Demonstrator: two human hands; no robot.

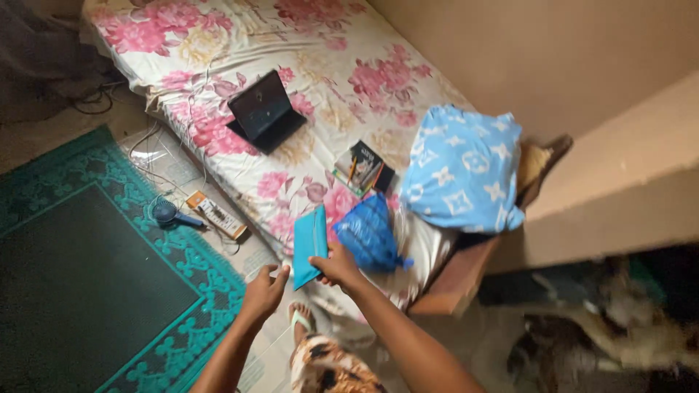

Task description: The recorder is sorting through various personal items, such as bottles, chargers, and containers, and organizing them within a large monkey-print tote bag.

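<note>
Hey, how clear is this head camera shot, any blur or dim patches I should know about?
Head view: soft, dim indoor light throughout; the lower right corner is smeared by motion blur, nothing there readable; the green rug sits in shadow; the right hand holding the teal pouch, the left hand and the laptop are only slightly soft.

Setting: bedroom in a home. Evidence: low mattress (pixel 320 94) with pink floral sheet on the floor, blue patterned pillow (pixel 462 167), green rug (pixel 95 276), laptop (pixel 263 110) on the bedding.

Single head view, steeply down from standing height over bed (pixel 349 80) edge
</note>
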